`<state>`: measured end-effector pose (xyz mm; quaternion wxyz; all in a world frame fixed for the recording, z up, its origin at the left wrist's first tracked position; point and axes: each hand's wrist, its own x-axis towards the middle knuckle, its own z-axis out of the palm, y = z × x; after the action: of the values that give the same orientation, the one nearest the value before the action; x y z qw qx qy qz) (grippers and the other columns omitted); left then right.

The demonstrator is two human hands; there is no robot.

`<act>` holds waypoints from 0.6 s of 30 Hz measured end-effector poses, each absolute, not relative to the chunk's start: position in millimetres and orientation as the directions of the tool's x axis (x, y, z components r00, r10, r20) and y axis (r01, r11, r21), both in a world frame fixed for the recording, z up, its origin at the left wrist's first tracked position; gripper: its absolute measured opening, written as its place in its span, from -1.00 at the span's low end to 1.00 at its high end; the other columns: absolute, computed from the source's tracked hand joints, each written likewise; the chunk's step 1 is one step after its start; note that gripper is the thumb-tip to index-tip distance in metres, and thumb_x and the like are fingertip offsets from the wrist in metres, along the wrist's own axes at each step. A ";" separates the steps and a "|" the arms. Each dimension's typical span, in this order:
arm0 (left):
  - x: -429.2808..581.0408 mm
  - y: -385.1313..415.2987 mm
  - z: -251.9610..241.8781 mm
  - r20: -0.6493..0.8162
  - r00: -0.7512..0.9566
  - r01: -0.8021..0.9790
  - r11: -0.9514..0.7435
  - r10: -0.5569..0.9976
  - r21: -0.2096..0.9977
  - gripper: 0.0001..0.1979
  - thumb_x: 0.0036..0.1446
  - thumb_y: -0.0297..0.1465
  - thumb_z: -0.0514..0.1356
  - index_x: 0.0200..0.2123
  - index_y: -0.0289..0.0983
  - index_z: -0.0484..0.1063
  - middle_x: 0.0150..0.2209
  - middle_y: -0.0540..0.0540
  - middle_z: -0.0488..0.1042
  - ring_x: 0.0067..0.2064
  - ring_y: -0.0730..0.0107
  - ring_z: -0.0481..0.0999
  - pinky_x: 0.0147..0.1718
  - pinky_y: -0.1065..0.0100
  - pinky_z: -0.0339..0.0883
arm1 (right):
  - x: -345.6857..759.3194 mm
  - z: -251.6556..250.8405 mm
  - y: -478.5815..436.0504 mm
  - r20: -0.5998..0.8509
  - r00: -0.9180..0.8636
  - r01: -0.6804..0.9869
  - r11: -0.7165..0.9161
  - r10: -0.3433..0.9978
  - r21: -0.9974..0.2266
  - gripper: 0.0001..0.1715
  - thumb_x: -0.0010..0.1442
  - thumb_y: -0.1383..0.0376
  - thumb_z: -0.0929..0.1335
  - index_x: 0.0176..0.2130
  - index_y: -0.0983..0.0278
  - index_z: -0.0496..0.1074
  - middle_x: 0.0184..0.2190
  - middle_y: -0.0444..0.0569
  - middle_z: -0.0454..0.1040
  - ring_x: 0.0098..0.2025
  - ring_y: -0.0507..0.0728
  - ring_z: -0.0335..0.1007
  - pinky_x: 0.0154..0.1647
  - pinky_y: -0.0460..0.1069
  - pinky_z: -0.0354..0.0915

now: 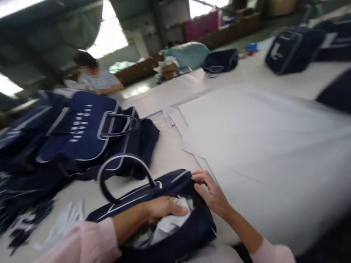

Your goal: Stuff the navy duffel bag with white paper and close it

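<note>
Workshop table [286,86], navy bags [75,131] atop.

Hands at an open navy bag [163,236]

The left hand [161,209] presses white paper [171,222] inside the bag; the right hand [212,193] pinches the bag's rim. Beyond the bag, a bag pile [75,136] lies on the desk [171,149].

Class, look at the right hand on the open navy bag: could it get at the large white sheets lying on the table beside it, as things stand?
Probably yes. The right hand grips the rim of the navy bag, and the white sheets lie just beyond it on the table, with nothing between. It would have to release the rim first.
</note>
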<state>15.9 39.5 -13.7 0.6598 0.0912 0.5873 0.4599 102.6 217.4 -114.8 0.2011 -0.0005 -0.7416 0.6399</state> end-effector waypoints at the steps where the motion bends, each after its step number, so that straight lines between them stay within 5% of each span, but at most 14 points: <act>1: 13.0 40.2 -14.7 -0.712 -0.080 -0.513 0.584 0.698 0.629 -0.55 -0.21 -0.05 0.45 -0.47 -0.31 0.49 -0.57 0.01 0.49 -0.59 0.50 0.38 -0.56 0.46 0.30 | 105.9 -124.1 220.8 0.236 -0.936 -0.210 0.124 0.262 -0.970 -0.67 0.34 0.12 0.30 0.03 0.21 0.36 0.07 0.06 0.36 0.03 0.13 0.36 0.09 0.05 0.32; 5: -0.6 58.0 -7.4 -0.816 -0.215 -0.495 0.660 0.536 0.564 -0.48 -0.05 0.03 0.36 -0.28 -0.34 0.52 -0.40 -0.13 0.59 -0.40 0.32 0.54 -0.33 0.37 0.43 | 132.2 -160.6 221.3 0.017 -0.961 -0.021 -0.012 0.278 -1.000 -0.42 0.38 -0.02 0.19 0.23 0.22 0.27 0.20 0.06 0.31 0.24 0.15 0.21 0.34 0.12 0.09; 9: -6.4 60.2 20.4 -0.738 -0.292 -0.055 0.759 0.609 0.649 -0.37 0.10 0.17 0.13 -0.29 -0.34 0.50 -0.40 -0.10 0.56 -0.35 0.26 0.54 -0.36 0.39 0.40 | 169.0 -173.0 208.0 -0.071 -0.943 0.046 -0.085 0.326 -0.995 -0.28 0.36 -0.12 0.16 0.29 0.24 0.23 0.29 0.07 0.22 0.34 0.14 0.09 0.42 0.12 -0.05; 12: -3.7 49.5 37.7 -0.695 -0.190 0.333 0.711 0.694 0.619 -0.28 -0.07 0.04 0.36 0.07 -0.25 0.36 0.02 -0.11 0.51 0.05 0.09 0.49 0.00 0.34 0.38 | 189.9 -174.7 201.1 -0.072 -0.965 0.043 -0.117 0.251 -0.992 -0.22 0.35 -0.16 0.16 0.34 0.21 0.15 0.38 0.03 0.07 0.42 0.12 -0.07 0.46 0.10 -0.17; 14: 5.7 45.8 39.3 -0.710 -0.146 0.499 0.671 0.688 0.548 -0.13 -0.25 -0.12 0.49 0.14 -0.23 0.30 0.14 -0.12 0.43 0.15 0.05 0.41 0.15 0.29 0.28 | 196.8 -174.7 195.7 -0.058 -0.981 0.036 -0.122 0.186 -0.992 -0.12 0.32 -0.20 0.17 0.39 0.20 0.03 0.44 0.01 -0.09 0.46 0.13 -0.23 0.48 0.11 -0.27; 18: 32.0 58.0 17.9 -0.626 -0.263 0.619 0.626 0.734 0.474 -0.55 -0.10 -0.18 0.38 -0.16 -0.29 0.47 -0.18 -0.13 0.57 -0.16 0.07 0.55 -0.09 0.21 0.39 | 197.7 -174.4 183.1 -0.101 -0.972 0.070 -0.147 0.214 -0.987 0.04 0.25 -0.29 0.17 0.43 0.21 -0.13 0.46 0.04 -0.20 0.47 0.18 -0.30 0.48 0.18 -0.33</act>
<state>32.0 58.0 17.9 0.4313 0.4274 0.7918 0.0666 197.7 183.1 -174.4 0.0480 -0.1092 -0.6514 0.7493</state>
